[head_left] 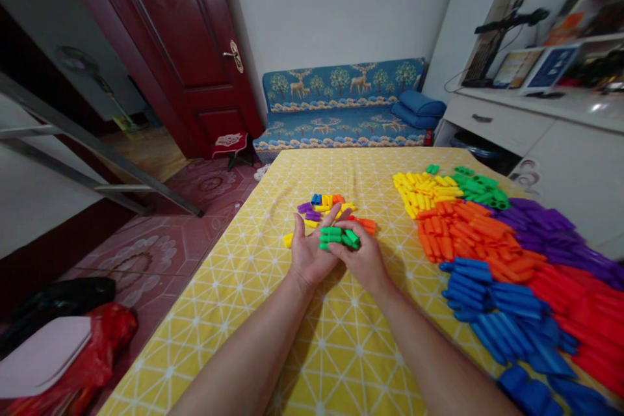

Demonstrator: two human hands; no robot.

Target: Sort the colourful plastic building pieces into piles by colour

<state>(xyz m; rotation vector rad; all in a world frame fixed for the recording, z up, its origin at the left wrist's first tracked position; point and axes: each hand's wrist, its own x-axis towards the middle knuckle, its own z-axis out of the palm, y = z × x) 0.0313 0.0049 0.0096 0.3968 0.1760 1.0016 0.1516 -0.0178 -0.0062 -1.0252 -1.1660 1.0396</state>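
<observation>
Over the middle of the yellow patterned table, my left hand is palm up with its fingers spread. Several short green tubes lie side by side on its palm. My right hand has its fingers closed round the right part of the green tubes, against the left palm. Just beyond both hands are small groups of purple pieces, blue pieces, yellow pieces and orange-red pieces, partly hidden by the fingers.
Sorted heaps cover the table's right side: yellow, green, orange, purple, blue and red. A blue sofa stands beyond the table. A white cabinet is at the right.
</observation>
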